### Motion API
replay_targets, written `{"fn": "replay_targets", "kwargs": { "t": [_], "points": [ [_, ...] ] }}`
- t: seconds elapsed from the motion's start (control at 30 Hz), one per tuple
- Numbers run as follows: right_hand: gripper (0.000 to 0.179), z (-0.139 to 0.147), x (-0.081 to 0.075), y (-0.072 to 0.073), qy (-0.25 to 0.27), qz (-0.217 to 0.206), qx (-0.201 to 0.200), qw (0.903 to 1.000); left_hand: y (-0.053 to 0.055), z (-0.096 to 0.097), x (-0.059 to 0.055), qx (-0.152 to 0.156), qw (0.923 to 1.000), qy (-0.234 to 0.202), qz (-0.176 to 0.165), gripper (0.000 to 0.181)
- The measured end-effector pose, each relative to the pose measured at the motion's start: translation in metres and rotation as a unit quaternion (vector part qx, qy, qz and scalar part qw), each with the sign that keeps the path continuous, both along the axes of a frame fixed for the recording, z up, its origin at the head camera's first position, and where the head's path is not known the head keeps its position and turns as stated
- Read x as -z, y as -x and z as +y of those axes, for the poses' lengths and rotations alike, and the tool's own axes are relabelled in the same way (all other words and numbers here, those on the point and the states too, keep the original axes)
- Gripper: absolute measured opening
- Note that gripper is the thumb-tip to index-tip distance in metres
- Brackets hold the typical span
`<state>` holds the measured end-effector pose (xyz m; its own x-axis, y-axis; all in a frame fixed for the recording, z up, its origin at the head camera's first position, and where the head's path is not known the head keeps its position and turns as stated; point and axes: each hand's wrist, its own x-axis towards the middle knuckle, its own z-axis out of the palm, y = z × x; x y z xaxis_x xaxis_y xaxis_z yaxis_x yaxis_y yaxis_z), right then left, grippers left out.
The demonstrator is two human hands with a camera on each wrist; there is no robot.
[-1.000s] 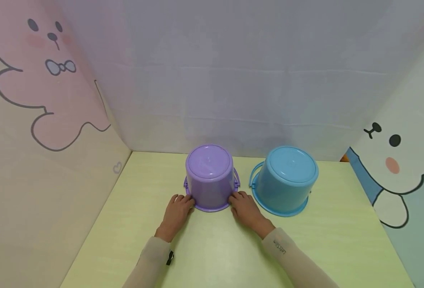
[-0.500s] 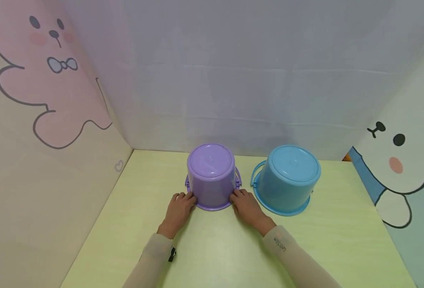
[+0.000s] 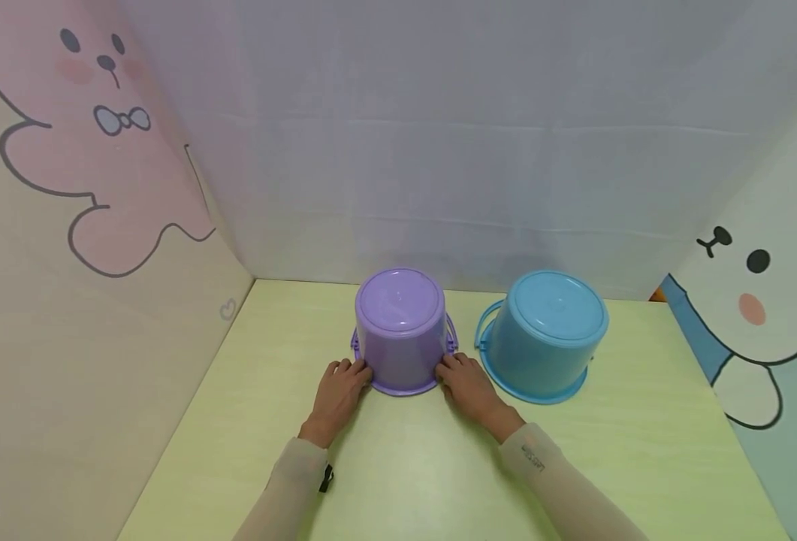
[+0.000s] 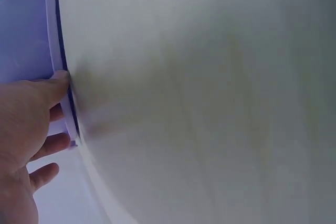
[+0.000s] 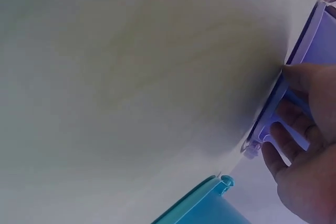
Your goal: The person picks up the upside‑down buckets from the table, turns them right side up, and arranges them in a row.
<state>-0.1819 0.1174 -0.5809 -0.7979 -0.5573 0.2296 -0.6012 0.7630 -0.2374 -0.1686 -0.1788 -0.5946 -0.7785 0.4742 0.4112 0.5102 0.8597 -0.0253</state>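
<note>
A purple bucket (image 3: 401, 323) stands upside down on the table, its base facing up and its handle lying round the back. My left hand (image 3: 339, 391) grips its rim at the near left. In the left wrist view the thumb (image 4: 59, 80) lies on the rim and the fingers are curled along it. On the near right, my right hand (image 3: 469, 387) holds the same rim, thumb (image 5: 296, 74) on the edge and fingers bent beside it. To the right of that hand is a light blue bucket (image 3: 547, 338), also upside down and touched by neither hand.
The pale yellow-green table (image 3: 412, 466) runs back to a plain pale wall covering (image 3: 439, 173). Side panels with cartoon animals, the left panel (image 3: 101, 330) and the right panel (image 3: 770, 361), flank it. A small black tab (image 3: 327, 478) hangs by the left sleeve.
The whole head view has shifted slightly right and up. Both hands keep their hold on the purple bucket's rim, and neither bucket has visibly moved on the table.
</note>
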Motion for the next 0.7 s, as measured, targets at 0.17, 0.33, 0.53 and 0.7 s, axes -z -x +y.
{"fn": "replay_targets", "kwargs": {
  "t": [0.17, 0.33, 0.53, 0.7],
  "points": [
    [0.021, 0.001, -0.002, -0.001, 0.009, 0.028, -0.001, 0.9996, 0.000, -0.001, 0.001, 0.004, 0.9998, -0.006, 0.019, 0.032],
    [0.026, 0.002, -0.005, -0.001, 0.030, 0.040, 0.003, 0.9987, 0.002, -0.001, -0.001, 0.029, 0.9984, -0.039, 0.027, 0.037],
    [0.027, 0.006, -0.007, -0.001, 0.071, 0.058, -0.007, 0.9957, 0.002, -0.001, -0.002, 0.060, 0.9944, -0.077, 0.040, 0.034],
    [0.027, 0.013, -0.011, 0.000, 0.095, 0.085, -0.019, 0.9917, 0.001, -0.001, -0.009, 0.068, 0.9904, -0.115, 0.039, 0.032]
  ]
}}
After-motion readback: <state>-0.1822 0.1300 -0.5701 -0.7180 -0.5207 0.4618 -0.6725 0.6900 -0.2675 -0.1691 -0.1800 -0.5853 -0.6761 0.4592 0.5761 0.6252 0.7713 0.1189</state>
